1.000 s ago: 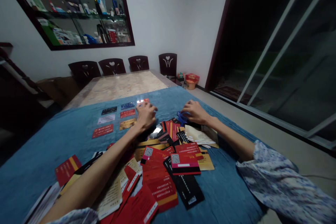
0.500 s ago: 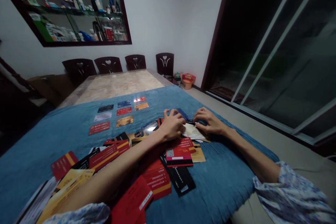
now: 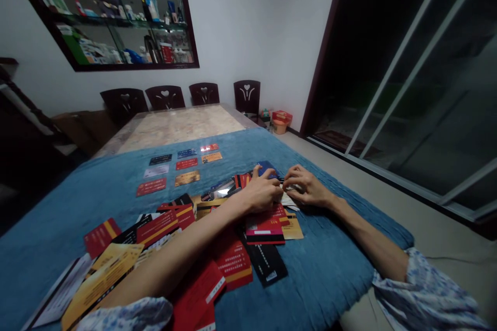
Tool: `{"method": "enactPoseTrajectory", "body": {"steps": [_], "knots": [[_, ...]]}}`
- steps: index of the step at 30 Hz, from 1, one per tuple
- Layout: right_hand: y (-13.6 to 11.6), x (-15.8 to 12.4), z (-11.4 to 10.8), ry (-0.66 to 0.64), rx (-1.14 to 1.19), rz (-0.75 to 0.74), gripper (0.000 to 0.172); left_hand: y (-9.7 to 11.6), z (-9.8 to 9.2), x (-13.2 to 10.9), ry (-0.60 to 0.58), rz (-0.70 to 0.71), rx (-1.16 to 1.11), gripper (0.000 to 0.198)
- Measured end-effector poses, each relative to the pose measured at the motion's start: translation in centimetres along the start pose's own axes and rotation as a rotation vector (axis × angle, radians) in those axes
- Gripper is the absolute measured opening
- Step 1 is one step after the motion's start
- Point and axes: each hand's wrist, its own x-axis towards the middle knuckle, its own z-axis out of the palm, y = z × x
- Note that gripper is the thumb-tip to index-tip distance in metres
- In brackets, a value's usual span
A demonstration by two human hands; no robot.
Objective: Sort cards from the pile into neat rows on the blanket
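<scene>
My left hand (image 3: pixel 264 192) lies over the right part of a card pile with its fingers bent and closed; whatever is under the fingertips is hidden. Close beside it, almost touching, my right hand (image 3: pixel 306 187) has its thumb and fingers drawn together above a pale card (image 3: pixel 288 201). I cannot make out what its fingertips grip. Just beyond the hands lies a blue card (image 3: pixel 266 167). Below my left hand are a red card with a pink strip (image 3: pixel 265 227), a gold card (image 3: pixel 294 226) and a black card (image 3: pixel 266 261).
Several cards, among them a gold one (image 3: pixel 187 178), lie in rows farther up the blue cloth (image 3: pixel 240 150). More loose cards, including a red one (image 3: pixel 101 237), spread under my left forearm. Chairs (image 3: pixel 247 95) stand past the table's bare far end (image 3: pixel 182 126).
My hands have come closer together, and the right one now covers more of the pale card. My left hand has shifted slightly right. The camera view has turned a little.
</scene>
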Motion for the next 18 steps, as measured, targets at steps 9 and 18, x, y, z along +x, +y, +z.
{"method": "enactPoseTrajectory", "body": {"steps": [9,18], "knots": [[0.9,-0.2,0.3,-0.001,0.041,-0.021,0.027,-1.1,0.7,-0.5,0.075,-0.159,0.007,0.024],[1.2,-0.3,0.7,-0.002,0.069,-0.006,0.033,-1.1,0.9,-0.9,0.164,-0.235,-0.133,0.017]]}}
